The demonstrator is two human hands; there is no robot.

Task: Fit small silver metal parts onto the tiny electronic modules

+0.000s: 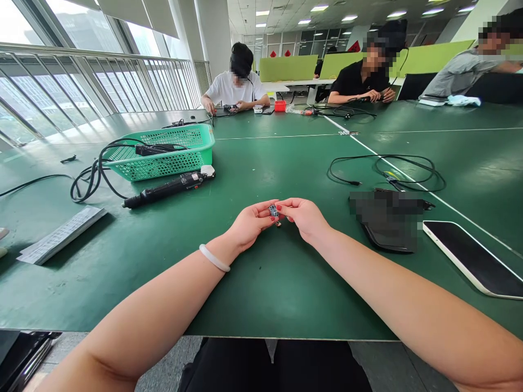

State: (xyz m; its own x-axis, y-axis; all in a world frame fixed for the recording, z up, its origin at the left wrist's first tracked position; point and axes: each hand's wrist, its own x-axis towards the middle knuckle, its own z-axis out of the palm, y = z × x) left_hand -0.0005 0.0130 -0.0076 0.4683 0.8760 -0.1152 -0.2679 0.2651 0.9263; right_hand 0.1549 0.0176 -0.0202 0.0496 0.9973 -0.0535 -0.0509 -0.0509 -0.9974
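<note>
Between my hands, over the green table (245,294), is a small dark circuit board (273,210) with light-coloured parts on it. My left hand (252,222), below a white bracelet (214,258), is closed with thumb and fingers on the board's left and lower side. From the right, the fingertips of my right hand (304,216) pinch the board's right edge. A small copper-coloured piece (278,224) shows just under the fingertips; whether it joins the board I cannot tell.
At the left are a green basket (163,170), a black electric screwdriver (169,188) with a cord, and a paper stack (61,235). A phone (476,258), a blurred black item (386,223) and a cable (388,163) lie right. Across the table sit several people.
</note>
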